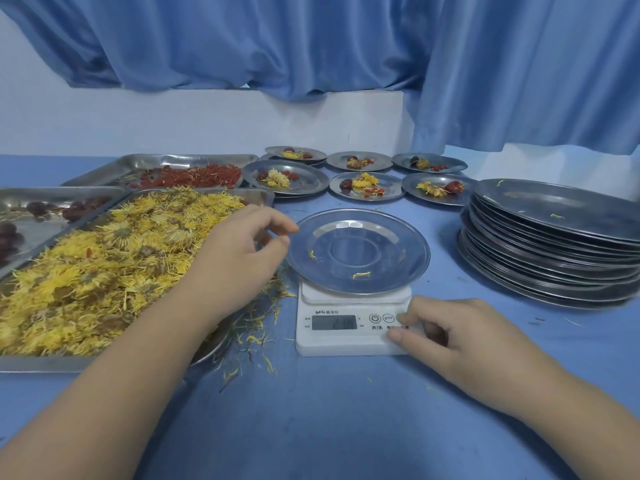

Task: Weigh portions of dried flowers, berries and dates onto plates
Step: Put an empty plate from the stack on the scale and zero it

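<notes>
A steel plate [358, 252] with only a few stray petals sits on a small white scale [346, 325] at the centre. My right hand [446, 336] rests on the scale's front right corner, its fingertips on the buttons beside the display. My left hand [239, 251] hovers at the plate's left rim, above the right edge of the tray of yellow dried flowers [104, 265]; its fingers are loosely curled and hold nothing. A tray of red berries [194, 176] lies behind, and a tray of dark dates [38, 216] at far left.
Several filled plates [367, 185] with flowers, berries and a date stand in rows at the back. A tall stack of steel plates [550, 247] sits at the right. Loose petals litter the blue cloth [311, 410] near the scale. A blue curtain hangs behind.
</notes>
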A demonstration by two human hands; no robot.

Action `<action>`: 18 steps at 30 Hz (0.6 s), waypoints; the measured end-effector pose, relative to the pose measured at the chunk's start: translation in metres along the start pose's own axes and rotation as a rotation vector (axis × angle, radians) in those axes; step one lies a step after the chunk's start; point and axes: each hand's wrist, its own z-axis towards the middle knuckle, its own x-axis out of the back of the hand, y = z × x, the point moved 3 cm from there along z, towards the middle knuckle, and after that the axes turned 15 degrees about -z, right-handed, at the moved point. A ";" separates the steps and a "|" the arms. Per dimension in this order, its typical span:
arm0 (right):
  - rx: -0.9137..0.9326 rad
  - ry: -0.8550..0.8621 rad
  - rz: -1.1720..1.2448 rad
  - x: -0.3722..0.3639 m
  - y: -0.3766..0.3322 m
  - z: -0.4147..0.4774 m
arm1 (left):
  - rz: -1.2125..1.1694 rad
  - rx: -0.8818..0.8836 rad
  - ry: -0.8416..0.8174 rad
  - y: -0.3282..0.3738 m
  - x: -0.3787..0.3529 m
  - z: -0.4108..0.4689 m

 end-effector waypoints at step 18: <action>-0.019 0.296 -0.178 0.012 0.001 0.006 | -0.313 0.009 0.132 0.012 0.021 -0.003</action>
